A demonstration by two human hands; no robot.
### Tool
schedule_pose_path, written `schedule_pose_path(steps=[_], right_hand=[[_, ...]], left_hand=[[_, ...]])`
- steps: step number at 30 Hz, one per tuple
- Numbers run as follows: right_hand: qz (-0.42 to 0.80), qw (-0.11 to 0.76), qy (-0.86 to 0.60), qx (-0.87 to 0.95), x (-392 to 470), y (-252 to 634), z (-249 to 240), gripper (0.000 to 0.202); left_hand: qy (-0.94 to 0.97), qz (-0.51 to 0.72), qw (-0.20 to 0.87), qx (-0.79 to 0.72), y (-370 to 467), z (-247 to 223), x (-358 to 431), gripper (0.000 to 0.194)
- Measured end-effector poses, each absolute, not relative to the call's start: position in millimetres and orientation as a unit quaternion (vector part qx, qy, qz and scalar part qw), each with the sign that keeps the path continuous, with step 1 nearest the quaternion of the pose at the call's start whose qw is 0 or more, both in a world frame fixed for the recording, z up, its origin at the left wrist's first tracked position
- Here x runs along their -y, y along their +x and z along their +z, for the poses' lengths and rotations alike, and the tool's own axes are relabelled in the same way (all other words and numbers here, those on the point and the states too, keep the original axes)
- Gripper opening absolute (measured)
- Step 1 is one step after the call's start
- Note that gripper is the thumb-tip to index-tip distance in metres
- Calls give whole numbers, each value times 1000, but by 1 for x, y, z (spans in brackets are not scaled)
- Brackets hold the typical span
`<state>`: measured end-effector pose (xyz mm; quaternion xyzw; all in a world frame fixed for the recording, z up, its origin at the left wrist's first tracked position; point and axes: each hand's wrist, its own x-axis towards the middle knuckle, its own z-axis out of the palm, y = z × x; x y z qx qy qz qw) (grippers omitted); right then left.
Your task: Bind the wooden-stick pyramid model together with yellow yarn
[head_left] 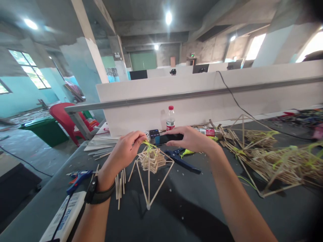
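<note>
My left hand pinches a yellow-green string at the top of a small wooden-stick frame. Stacked sticks form a layered bundle within the frame's upper part. The frame's lowest corner has a whitish blob and points toward me. My right hand is raised to the right of the string, thumb and fingers apart, with nothing seen between them. Just beyond the hands stands a small timer with a lit display. A dark blue tool lies right of the frame.
Loose sticks, a glue gun and a white power strip lie at left. A bottle stands against the white partition. Stick frames with yellow string are piled at right.
</note>
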<state>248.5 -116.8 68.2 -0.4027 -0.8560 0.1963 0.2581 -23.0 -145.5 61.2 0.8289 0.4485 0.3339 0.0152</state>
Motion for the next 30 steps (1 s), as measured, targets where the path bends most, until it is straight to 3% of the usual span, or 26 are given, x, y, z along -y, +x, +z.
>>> schedule_pose_path(steps=[30], right_hand=[[210, 255, -391, 859, 120, 247, 71, 42]], left_hand=[[821, 353, 52, -445, -20, 62, 148, 27]])
